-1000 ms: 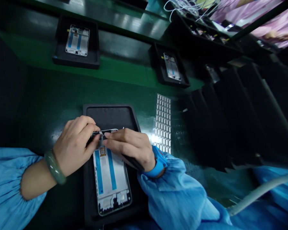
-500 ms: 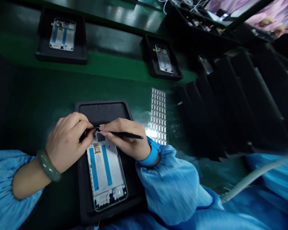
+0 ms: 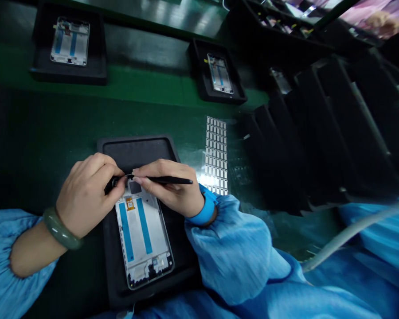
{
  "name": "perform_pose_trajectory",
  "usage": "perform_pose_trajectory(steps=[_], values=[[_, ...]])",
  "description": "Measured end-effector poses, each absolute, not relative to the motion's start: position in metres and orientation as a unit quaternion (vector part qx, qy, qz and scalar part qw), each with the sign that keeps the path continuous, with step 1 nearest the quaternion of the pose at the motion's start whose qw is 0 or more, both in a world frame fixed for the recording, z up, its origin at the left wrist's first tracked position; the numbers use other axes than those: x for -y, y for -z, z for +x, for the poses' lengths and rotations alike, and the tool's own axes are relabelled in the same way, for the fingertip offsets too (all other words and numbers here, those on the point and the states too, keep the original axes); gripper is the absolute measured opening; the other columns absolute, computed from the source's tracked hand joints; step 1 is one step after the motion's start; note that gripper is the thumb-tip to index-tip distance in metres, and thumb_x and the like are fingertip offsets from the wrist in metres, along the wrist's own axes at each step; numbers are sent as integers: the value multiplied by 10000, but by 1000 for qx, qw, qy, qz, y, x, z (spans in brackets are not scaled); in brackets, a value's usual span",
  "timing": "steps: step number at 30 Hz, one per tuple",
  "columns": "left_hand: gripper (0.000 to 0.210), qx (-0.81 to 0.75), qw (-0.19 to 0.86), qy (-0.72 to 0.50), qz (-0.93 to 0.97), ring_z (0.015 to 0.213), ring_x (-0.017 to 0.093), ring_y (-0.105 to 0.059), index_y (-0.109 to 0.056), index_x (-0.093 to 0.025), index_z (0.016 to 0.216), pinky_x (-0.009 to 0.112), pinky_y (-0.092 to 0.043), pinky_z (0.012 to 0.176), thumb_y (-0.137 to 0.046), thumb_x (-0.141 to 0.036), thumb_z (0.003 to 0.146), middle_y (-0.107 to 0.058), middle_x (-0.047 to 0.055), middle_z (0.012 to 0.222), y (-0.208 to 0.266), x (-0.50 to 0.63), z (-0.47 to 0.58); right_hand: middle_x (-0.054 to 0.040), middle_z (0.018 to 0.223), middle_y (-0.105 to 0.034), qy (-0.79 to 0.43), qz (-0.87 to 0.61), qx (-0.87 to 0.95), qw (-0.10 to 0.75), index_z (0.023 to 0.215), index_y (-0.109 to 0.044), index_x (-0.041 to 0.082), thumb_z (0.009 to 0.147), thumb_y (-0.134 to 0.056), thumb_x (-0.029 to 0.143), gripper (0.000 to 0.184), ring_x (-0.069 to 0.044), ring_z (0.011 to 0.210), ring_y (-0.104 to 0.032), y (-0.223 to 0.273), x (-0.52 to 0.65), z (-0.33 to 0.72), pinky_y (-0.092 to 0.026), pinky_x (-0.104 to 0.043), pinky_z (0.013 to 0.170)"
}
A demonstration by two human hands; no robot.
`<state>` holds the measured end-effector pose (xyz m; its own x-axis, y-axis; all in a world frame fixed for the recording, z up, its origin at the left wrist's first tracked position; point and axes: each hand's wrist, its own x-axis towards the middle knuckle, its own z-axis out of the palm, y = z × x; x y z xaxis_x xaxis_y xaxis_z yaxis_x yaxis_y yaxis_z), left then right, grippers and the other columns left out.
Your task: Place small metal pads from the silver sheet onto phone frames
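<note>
A phone frame [image 3: 133, 239] with two blue strips and a small orange flex piece lies in a black tray [image 3: 136, 148]. At its upper end my right hand [image 3: 173, 184] is closed around slim black tweezers [image 3: 169, 180], their thin tip pointing left toward my left fingers. My left hand [image 3: 89, 192] is pinched at the frame's upper left corner. Something small and dark shows by its thumb and fingertips, too hidden to name. Both hands meet over the frame's top edge, covering part of it.
Two more black trays with phone frames stand beyond, at the far left [image 3: 69, 42] and far middle [image 3: 220, 73]. A sheet of small pale stickers [image 3: 216, 153] lies right of my hands. Stacked black trays [image 3: 319, 141] fill the right side. Another person's hand [image 3: 382, 24] shows at top right.
The whole view has shifted slightly, so the trays and hands appear a little farther left and up. Both hands keep nearly the same pose at the frame's top edge.
</note>
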<state>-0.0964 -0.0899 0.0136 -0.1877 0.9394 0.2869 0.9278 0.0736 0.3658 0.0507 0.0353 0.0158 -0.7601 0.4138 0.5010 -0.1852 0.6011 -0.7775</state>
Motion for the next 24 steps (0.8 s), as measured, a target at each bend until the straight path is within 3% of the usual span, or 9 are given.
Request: perform_pose_trajectory(steps=[7, 12, 19, 24], values=[[65, -737, -16, -215, 640, 810, 202, -584, -540, -204, 771, 362, -435, 684, -528, -241, 823, -590, 29, 842, -16, 86, -96, -29, 873, -723, -431, -87, 833, 337, 878, -664, 149, 843, -603, 193, 83, -101, 779, -681, -18, -33, 51, -560, -219, 748], [81, -739, -26, -208, 640, 798, 202, -582, -553, -201, 765, 366, -417, 664, -510, -226, 830, -596, 29, 841, -17, 87, -96, -37, 890, -697, -485, -197, 768, 369, 906, -630, 158, 822, -637, 276, 145, -128, 827, -680, -15, -36, 48, -564, -249, 760], [91, -721, 35, -245, 647, 860, 185, -586, -604, -200, 866, 350, -448, 751, -523, -230, 839, -594, 28, 888, -16, 90, -103, -47, 917, -644, -615, -196, 705, 294, 1117, -457, 158, 869, -545, 410, 364, -109, 768, -665, -3, -40, 40, -576, -250, 712], [95, -721, -14, -217, 659, 787, 188, -584, -595, -203, 808, 355, -438, 707, -524, -257, 839, -610, 24, 860, -15, 88, -106, -45, 917, -623, -627, -187, 708, 267, 1134, -423, 167, 874, -525, 434, 386, -111, 791, -655, 0, -37, 34, -569, -249, 727]])
